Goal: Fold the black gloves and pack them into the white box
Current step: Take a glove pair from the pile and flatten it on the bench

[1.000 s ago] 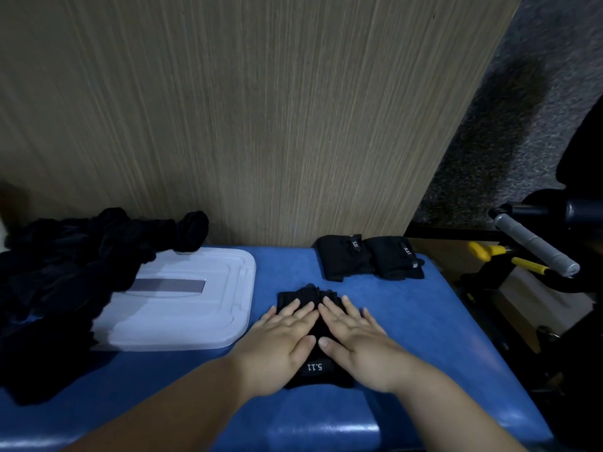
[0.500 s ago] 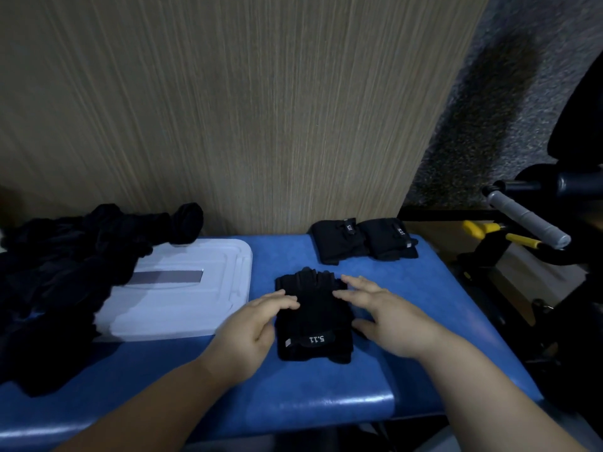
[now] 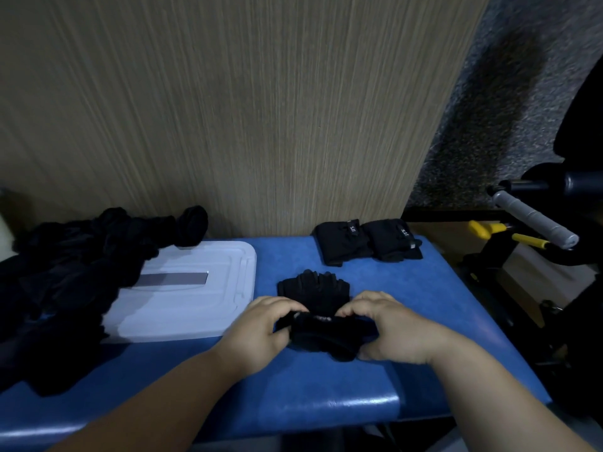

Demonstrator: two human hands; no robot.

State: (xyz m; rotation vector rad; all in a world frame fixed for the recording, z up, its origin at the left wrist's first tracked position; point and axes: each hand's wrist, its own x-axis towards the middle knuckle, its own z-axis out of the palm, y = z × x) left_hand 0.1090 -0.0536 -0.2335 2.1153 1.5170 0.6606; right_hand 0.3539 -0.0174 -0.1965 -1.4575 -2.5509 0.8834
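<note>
I see L hand (image 3: pixel 261 332) & R hand (image 3: pixel 396 331) both pinching glove (image 3: pixel 315 290). At 9 white box (image 3: pixel 195 308), folded gloves (image 3: pixel 367 243) at 1, dark pile (image 3: pixel 65 272) at 10; bench (image 3: pixel 293 406) edge at 6.

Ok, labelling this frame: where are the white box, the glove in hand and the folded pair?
white box (image 3: pixel 195 305), head view, bare lid top.
glove in hand (image 3: pixel 315 291), head view, far finger end.
folded pair (image 3: pixel 346 246), head view, left glove.

Dim, cool light throughout. A soft sheen runs along the near edge of the blue bench (image 3: pixel 365 402). The black glove (image 3: pixel 326 334) and the black fabric heap (image 3: pixel 65 272) sink into shadow, their detail lost. The grain of the wood panel (image 3: pixel 228 109) bows toward the frame's edges, and the picture is slightly soft.
</note>
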